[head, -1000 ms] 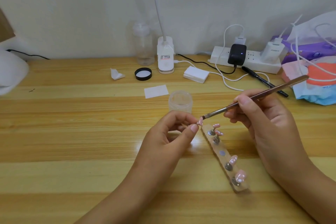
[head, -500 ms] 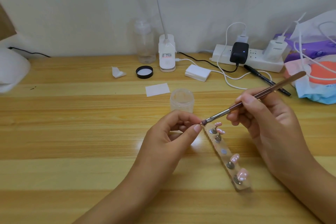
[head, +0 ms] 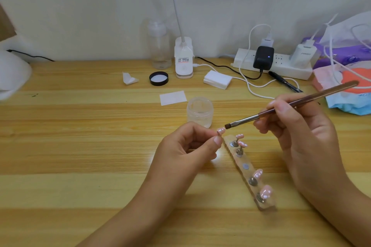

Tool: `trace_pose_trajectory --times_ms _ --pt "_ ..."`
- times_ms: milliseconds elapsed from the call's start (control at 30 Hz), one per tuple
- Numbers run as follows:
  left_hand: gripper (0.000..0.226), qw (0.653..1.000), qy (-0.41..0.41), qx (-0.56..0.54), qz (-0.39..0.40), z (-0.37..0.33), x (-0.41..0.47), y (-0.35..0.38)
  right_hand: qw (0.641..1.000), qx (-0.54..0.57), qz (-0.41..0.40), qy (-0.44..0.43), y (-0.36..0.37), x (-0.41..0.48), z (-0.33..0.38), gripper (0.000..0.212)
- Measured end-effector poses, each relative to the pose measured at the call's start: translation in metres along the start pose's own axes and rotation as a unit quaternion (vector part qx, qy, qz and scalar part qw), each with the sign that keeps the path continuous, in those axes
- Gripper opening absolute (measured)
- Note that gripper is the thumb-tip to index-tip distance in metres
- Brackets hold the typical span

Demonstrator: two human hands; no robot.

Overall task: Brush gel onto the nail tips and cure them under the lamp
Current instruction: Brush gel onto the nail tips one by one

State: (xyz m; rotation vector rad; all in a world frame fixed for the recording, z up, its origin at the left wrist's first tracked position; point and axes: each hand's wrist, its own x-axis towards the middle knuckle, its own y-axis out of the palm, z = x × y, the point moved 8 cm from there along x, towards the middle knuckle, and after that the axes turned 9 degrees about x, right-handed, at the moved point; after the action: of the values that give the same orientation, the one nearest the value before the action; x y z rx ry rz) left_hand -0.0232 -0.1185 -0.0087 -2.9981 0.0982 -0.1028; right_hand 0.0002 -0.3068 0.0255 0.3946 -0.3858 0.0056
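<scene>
Nail tip (head: 220,131), pink: pinched between thumb and forefinger of left hand (head: 186,146), above surface (head: 80,146). Brush (head: 321,94): gripped pen-fashion in right hand (head: 297,126), bristles just beside the tip. Holder strip (head: 248,170): on surface below, four tips mounted. Clear jar (head: 199,111): just behind.

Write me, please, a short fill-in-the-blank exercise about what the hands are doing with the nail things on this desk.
1. The right hand grips the ____ like a pen.
2. The left hand pinches one pink ____ close to the bristles.
3. On the holder strip, ____ more tips sit on pegs.
4. The clear jar behind the hands has no ____ on it.

Missing words: brush; nail tip; four; lid.
</scene>
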Motion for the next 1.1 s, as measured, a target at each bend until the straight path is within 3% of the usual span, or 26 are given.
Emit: trace_pose_trajectory --times_ms 200,433,567,633,733,967,1100 --pt "0.002 1.000 0.001 0.006 0.005 -0.001 -0.001 0.000 1.000 -0.013 0.018 0.013 0.007 -0.003 -0.002 0.022" --pt "0.003 1.000 -0.007 0.007 0.002 0.001 0.000 0.000 0.999 -0.032 -0.001 0.017 0.002 0.000 -0.006 0.016" --pt "0.015 1.000 -0.008 0.010 -0.009 -0.003 -0.002 -0.001 0.999 -0.025 -0.033 0.028 -0.009 0.004 -0.010 0.015" --pt "0.015 0.998 0.024 0.050 -0.022 -0.013 -0.008 0.000 0.998 -0.016 -0.050 0.034 -0.014 0.005 -0.012 0.011" --pt "0.006 0.976 0.137 0.172 -0.012 -0.035 -0.021 0.012 0.997 -0.003 -0.062 0.040 -0.018 0.006 -0.013 0.009" --pt "0.015 0.969 0.089 0.229 -0.023 -0.029 -0.014 0.021 0.997 0.016 -0.064 0.042 -0.014 0.006 -0.010 0.020" --pt "0.005 0.944 0.107 0.309 -0.031 -0.031 -0.010 0.033 0.997 0.018 -0.064 0.043 -0.013 0.007 -0.011 0.020"
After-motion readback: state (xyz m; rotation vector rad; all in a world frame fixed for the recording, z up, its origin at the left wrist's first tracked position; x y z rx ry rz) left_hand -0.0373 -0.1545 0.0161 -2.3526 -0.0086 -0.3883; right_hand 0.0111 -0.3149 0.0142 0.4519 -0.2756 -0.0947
